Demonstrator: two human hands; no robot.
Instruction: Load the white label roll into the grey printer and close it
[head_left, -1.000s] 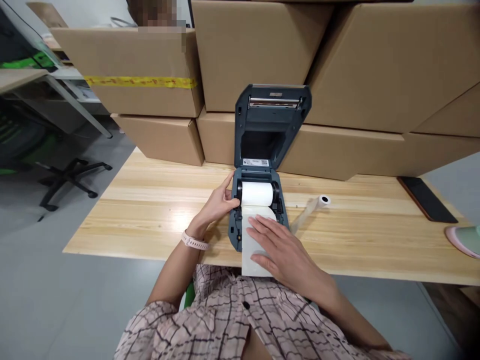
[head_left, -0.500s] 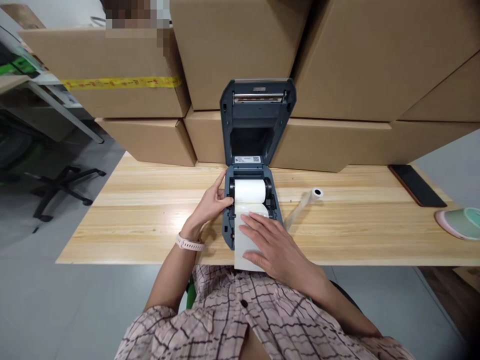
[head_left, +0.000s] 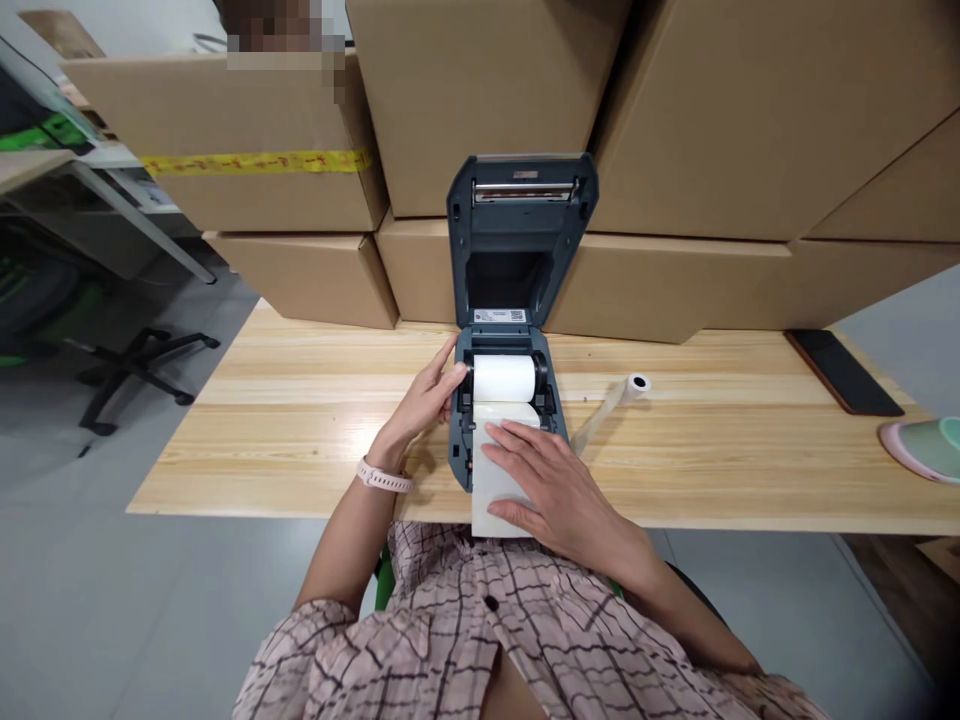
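Observation:
A dark grey label printer [head_left: 461,440] stands on the wooden table with its lid [head_left: 517,235] raised. Inside it lies a white paper roll [head_left: 504,379], and a white strip [head_left: 495,510] runs from it over the front, past the table's edge. My right hand [head_left: 547,482] rests flat on the strip, fingers spread. My left hand [head_left: 426,402] touches the printer's left side, thumb on the rim near the roll holder and fingers apart. To the printer's right, a small roll [head_left: 637,385] has a thin strip trailing back towards it.
Large cardboard boxes [head_left: 480,100] are stacked along the back of the wooden table [head_left: 735,440]. A dark phone [head_left: 844,370] and a green and pink object [head_left: 926,448] lie at the right. Beyond the table at the left is a wheeled chair base [head_left: 142,370]. Part of a person's head shows behind the boxes.
The view has shifted slightly. My left thumb has moved up a little along the printer's rim towards the roll holder. My right hand stays on the strip.

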